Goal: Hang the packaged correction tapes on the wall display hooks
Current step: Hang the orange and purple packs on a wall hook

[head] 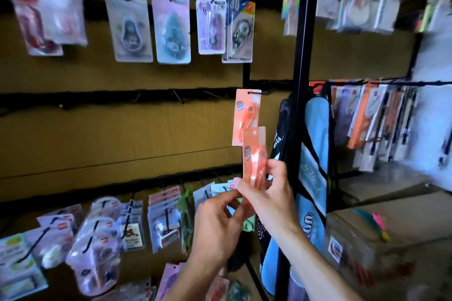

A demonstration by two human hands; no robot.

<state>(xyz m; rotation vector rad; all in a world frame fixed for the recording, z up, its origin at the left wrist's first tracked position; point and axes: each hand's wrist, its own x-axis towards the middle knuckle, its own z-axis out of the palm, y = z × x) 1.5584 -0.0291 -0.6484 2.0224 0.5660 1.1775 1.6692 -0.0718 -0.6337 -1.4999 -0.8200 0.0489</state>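
An orange packaged correction tape (254, 151) stands upright in front of the brown wall, below and slightly right of another orange pack (246, 115) that hangs on a hook of the middle rail. My right hand (269, 193) pinches the lower part of the held pack. My left hand (217, 225) touches its bottom edge with thumb and fingertips. Bare hooks (178, 96) stick out of the middle rail to the left.
Other packs hang on the top rail (171, 29) and crowd the bottom rail (102, 234). A black frame post (299, 56) stands just right of my hands with a blue bag (315, 166) hung on it. More packs hang on a right rack (371, 115).
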